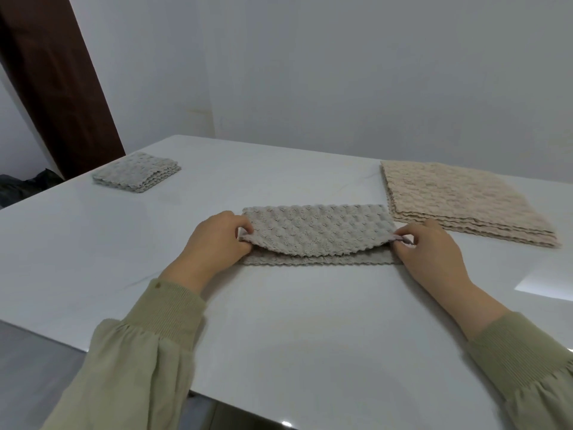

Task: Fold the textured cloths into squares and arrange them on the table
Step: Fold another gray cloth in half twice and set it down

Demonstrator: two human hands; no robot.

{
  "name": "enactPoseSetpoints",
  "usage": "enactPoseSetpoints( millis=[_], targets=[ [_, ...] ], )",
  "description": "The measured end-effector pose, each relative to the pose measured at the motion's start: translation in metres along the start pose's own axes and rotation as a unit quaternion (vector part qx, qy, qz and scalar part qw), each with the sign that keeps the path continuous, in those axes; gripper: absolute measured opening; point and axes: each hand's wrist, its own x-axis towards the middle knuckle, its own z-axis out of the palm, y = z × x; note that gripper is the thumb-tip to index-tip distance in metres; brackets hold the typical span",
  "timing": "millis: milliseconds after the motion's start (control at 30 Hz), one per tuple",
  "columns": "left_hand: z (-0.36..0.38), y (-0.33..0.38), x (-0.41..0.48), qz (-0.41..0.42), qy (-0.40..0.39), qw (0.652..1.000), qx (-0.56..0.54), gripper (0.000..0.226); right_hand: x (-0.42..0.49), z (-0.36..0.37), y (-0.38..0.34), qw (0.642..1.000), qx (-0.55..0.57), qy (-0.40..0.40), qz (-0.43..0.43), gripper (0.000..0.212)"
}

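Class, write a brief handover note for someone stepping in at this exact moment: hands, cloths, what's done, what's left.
Hands: the left hand and the right hand each pinch a corner of the top layer of the grey cloth, in the middle of the table; the half fold is not laid flat.
Done: folded grey pile, far left.
Left: finish this cloth into a square, then fold the flat beige pile at right.

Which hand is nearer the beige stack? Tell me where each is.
Right. The right hand pinches the right end of the grey cloth, beside the beige stack; the left hand pinches its left end, farther off.
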Motion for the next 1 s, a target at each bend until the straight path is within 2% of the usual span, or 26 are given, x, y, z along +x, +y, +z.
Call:
enactPoseSetpoints(
  millis=[100, 233, 367, 467, 567, 733, 1000],
  targets=[
    [-0.001, 0.002, 0.0, -0.059, 0.018, 0.994, -0.09, 0.022, 0.002, -0.004, -0.002, 0.998, 0.056, -0.002, 0.037, 0.013],
    [-0.004, 0.008, 0.0, -0.143, -0.002, 0.952, -0.271, 0.031, 0.002, -0.003, -0.002, 0.979, 0.189, -0.017, 0.08, 0.015],
    [-0.003, 0.014, -0.003, -0.151, -0.027, 0.942, -0.3, 0.018, 0.002, -0.004, -0.005, 0.968, 0.232, -0.036, 0.09, 0.023],
    [-0.004, 0.012, -0.002, -0.145, 0.021, 0.939, -0.31, 0.013, 0.001, -0.008, -0.008, 0.968, 0.236, 0.002, 0.084, 0.02],
    [-0.01, 0.007, -0.003, -0.177, 0.037, 0.902, -0.392, 0.017, -0.003, -0.012, -0.011, 0.968, 0.24, 0.024, 0.069, 0.017],
    [-0.007, 0.005, -0.01, -0.161, -0.024, 0.939, -0.303, 0.014, -0.009, -0.008, -0.006, 0.973, 0.211, -0.027, 0.088, 0.014],
    [-0.008, 0.003, -0.012, -0.142, -0.009, 0.942, -0.303, 0.008, -0.009, -0.009, -0.004, 0.979, 0.188, -0.009, 0.084, 0.014]
  ],
)
